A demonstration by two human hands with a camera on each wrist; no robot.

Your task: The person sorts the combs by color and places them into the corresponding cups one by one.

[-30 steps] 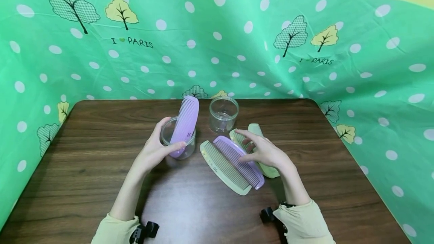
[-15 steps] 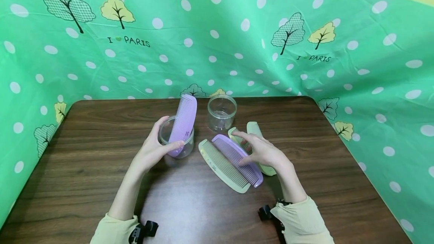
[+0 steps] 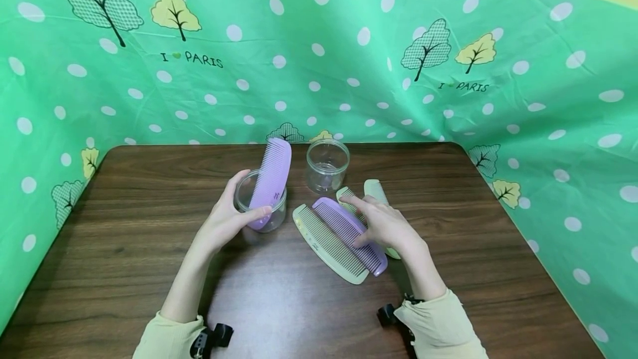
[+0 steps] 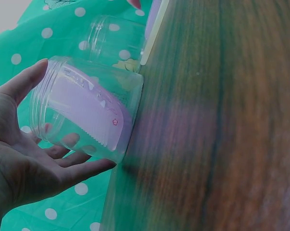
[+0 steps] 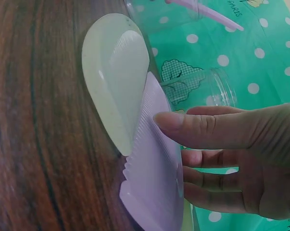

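Note:
My left hand (image 3: pixel 231 215) grips a clear jar (image 3: pixel 277 221) around its side, thumb at the near rim. Inside, a lilac comb (image 3: pixel 273 173) leans upright, its upper end sticking out. My right hand (image 3: pixel 389 225) spreads over a pile of combs. Its thumb lies at the teeth of a purple comb (image 5: pixel 152 178), while the fingers reach past that comb's spine. Beside the purple comb lies a pale green comb (image 3: pixel 326 248) with a curved back. Another green comb (image 3: pixel 343 193) is mostly hidden under the right hand, and the end of a further green comb (image 3: pixel 375 188) shows behind it.
A second clear jar (image 3: pixel 327 168) stands behind the combs, near the back edge of the dark wooden table (image 3: pixel 149 226). Green dotted cloth (image 3: pixel 319 65) hangs behind and at the sides. Both wrists wear black camera mounts.
My right hand has shifted slightly left and lower over the combs, its thumb further onto the purple comb. The left hand, jar and lilac comb have stayed in place.

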